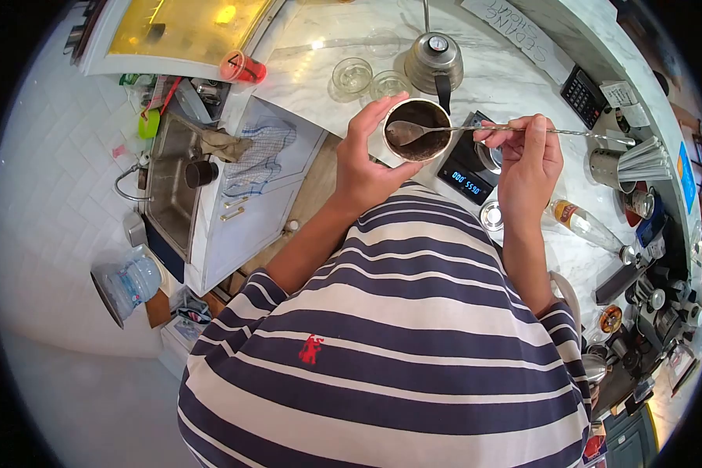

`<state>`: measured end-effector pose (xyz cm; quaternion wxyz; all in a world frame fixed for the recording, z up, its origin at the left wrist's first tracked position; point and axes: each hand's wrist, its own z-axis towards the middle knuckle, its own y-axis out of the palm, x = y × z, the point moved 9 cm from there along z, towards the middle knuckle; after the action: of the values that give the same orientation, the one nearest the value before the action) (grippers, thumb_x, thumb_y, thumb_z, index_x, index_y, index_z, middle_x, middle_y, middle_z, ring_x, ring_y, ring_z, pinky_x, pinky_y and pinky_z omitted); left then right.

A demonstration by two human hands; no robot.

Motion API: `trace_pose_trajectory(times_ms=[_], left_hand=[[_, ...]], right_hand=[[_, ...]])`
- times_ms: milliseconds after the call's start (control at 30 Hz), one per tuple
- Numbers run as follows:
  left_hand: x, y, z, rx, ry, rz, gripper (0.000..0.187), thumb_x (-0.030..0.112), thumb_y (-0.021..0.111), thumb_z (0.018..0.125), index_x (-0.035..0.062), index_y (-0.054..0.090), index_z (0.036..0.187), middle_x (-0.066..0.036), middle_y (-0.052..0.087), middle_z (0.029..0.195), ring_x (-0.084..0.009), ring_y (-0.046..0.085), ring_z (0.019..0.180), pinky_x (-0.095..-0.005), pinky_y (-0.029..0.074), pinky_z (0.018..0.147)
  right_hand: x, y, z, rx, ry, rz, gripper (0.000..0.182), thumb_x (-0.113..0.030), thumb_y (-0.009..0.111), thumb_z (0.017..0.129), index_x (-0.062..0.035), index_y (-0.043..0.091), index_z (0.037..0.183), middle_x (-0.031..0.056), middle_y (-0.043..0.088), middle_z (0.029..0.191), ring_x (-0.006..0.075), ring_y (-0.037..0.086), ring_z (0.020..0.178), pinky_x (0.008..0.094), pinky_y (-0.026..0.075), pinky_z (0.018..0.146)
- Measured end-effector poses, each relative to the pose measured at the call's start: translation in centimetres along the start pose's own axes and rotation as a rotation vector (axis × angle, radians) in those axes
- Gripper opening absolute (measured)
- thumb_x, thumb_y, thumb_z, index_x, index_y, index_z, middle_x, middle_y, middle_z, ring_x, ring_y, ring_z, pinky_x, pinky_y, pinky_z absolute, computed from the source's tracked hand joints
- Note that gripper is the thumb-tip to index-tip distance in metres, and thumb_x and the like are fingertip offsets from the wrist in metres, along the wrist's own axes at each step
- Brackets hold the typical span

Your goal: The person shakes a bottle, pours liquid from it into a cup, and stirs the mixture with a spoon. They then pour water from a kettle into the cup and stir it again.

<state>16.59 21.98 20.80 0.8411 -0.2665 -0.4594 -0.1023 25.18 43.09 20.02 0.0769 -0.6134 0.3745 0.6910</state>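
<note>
Pale marble counter [304, 78] spreads across the top of the frame, where, at upper centre, my left hand [363, 156] curls round a pale-rimmed cup [441, 150] with dark contents. My right hand [529, 160] pinches a long metal spoon [462, 129], its bowl over the cup's mouth. I'd guess the cup light, best held by its sides; the slim spoon seems stiff, its twisted shaft resisting slips.

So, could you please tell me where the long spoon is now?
In the head view, the long spoon is in the right hand, its bowl at the mouth of the cup in the left hand.
</note>
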Motion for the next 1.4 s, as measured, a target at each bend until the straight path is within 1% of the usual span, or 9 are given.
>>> trace_pose_trajectory(times_ms=[33,233,267,400,700,933,1033,1233,1400], left_hand=[[0.1,0.3,0.2,-0.037,-0.003,0.043,0.105,-0.004,0.093,0.069,0.0027,0.027,0.151,-0.031,0.051,0.148,-0.0355,0.058,0.136,-0.0434,0.051,0.113],[-0.6,1.1,0.6,-0.041,-0.120,0.045,0.103,-0.002,0.093,0.069,0.0005,0.030,0.151,-0.029,0.055,0.147,-0.0327,0.059,0.135,-0.0421,0.048,0.115],[-0.8,1.2,0.5,-0.040,-0.141,0.038,0.103,-0.003,0.093,0.069,0.0004,0.030,0.151,-0.029,0.055,0.147,-0.0325,0.059,0.134,-0.0421,0.047,0.115],[-1.6,2.0,0.3,-0.057,-0.190,-0.001,0.104,-0.005,0.092,0.069,0.0002,0.030,0.151,-0.028,0.054,0.148,-0.0318,0.059,0.133,-0.0424,0.048,0.115],[-1.7,5.1,1.1,-0.145,-0.202,-0.088,0.101,-0.007,0.090,0.070,0.0003,0.029,0.151,-0.028,0.053,0.148,-0.0318,0.060,0.133,-0.0425,0.049,0.114],[-1.8,6.7,1.6,-0.183,-0.210,-0.093,0.101,-0.006,0.090,0.072,0.0000,0.028,0.151,-0.028,0.053,0.149,-0.0317,0.060,0.133,-0.0422,0.050,0.113],[-1.8,6.7,1.6,-0.186,-0.212,-0.075,0.101,-0.006,0.090,0.072,0.0001,0.028,0.151,-0.027,0.053,0.149,-0.0315,0.060,0.133,-0.0422,0.050,0.113],[-1.8,6.7,1.6,-0.185,-0.231,-0.089,0.101,-0.006,0.090,0.072,0.0003,0.028,0.152,-0.027,0.053,0.149,-0.0312,0.059,0.133,-0.0422,0.049,0.114],[-1.9,6.5,1.3,-0.186,-0.237,-0.109,0.101,-0.005,0.090,0.072,0.0000,0.028,0.152,-0.027,0.053,0.149,-0.0311,0.059,0.134,-0.0424,0.048,0.114]], right_hand=[[0.2,-0.3,0.1,0.008,0.017,0.008,0.036,-0.029,0.043,0.115,0.0004,0.057,0.100,0.0144,0.068,0.075,0.0282,0.074,0.078,0.0408,0.059,0.086],[-0.1,-3.6,1.0,0.095,0.044,0.115,0.035,-0.030,0.046,0.114,-0.0015,0.058,0.099,0.0154,0.069,0.073,0.0306,0.074,0.077,0.0423,0.059,0.085],[-0.5,-4.4,1.1,0.107,0.028,0.134,0.034,-0.030,0.046,0.114,-0.0021,0.058,0.099,0.0159,0.069,0.072,0.0326,0.074,0.077,0.0462,0.058,0.088],[-2.5,-9.1,1.7,0.116,-0.070,0.125,0.035,-0.030,0.044,0.115,-0.0019,0.058,0.100,0.0161,0.069,0.072,0.0360,0.074,0.078,0.0519,0.055,0.096],[-2.8,-17.4,2.0,0.277,-0.145,-0.119,0.034,-0.028,0.045,0.114,-0.0009,0.059,0.101,0.0163,0.070,0.075,0.0318,0.075,0.080,0.0448,0.057,0.092],[-1.8,-18.9,2.9,0.249,-0.096,-0.226,0.036,-0.029,0.046,0.114,0.0001,0.060,0.100,0.0161,0.071,0.077,0.0286,0.074,0.080,0.0408,0.057,0.090],[-1.4,-18.0,3.1,0.115,-0.099,-0.226,0.033,-0.026,0.044,0.114,0.0010,0.059,0.102,0.0191,0.072,0.082,0.0293,0.073,0.082,0.0396,0.056,0.087],[-2.0,-16.3,3.0,0.025,-0.137,-0.180,0.036,-0.025,0.044,0.113,0.0039,0.061,0.100,0.0182,0.070,0.088,0.0247,0.069,0.081,0.0391,0.056,0.084],[-2.7,-16.3,2.7,0.048,-0.146,-0.190,0.037,-0.025,0.043,0.114,0.0046,0.061,0.102,0.0177,0.069,0.086,0.0255,0.069,0.080,0.0406,0.057,0.084]])
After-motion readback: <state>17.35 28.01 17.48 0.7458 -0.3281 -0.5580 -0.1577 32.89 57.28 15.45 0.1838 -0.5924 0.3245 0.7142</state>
